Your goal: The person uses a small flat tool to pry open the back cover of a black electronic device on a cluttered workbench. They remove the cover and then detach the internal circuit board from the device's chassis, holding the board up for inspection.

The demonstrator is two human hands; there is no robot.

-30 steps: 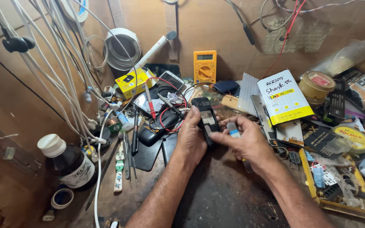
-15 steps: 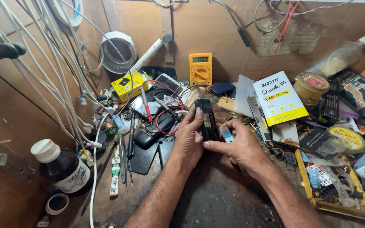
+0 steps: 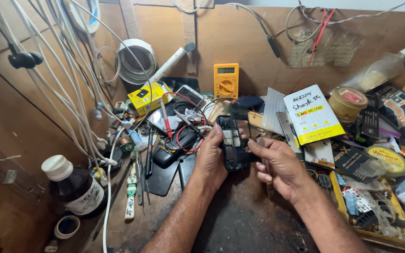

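At the middle of a crowded wooden workbench [image 3: 240, 225], my left hand [image 3: 210, 161] grips an opened mobile phone [image 3: 232, 143], its back cover off and its dark internals facing up; the fingers curl around the phone's left edge, the thumb resting against its side. My right hand [image 3: 280, 166] is closed at the phone's right edge, thumb and forefinger pinched narrowly together over the upper part of the board. A thin metal tool [image 3: 268, 180] runs down through that hand, though I cannot tell exactly how it is gripped. The phone is held just above the bench, tilted slightly toward me, between both hands.

Behind the hands, an orange multimeter [image 3: 226, 80] leans upright against the back wall. To its left sit a yellow box [image 3: 147, 97] and a red test probe [image 3: 164, 121], its red lead looping near another phone. A bundle of white cables [image 3: 57, 84] hangs down the left wall. A dark brown bottle with a white cap [image 3: 73, 187] stands at the near left, with a small roll of tape [image 3: 66, 226] just beside it. On the right lie a white and yellow packet [image 3: 312, 115], a round tin of solder paste [image 3: 348, 103] and a yellow tray of small parts [image 3: 373, 211].
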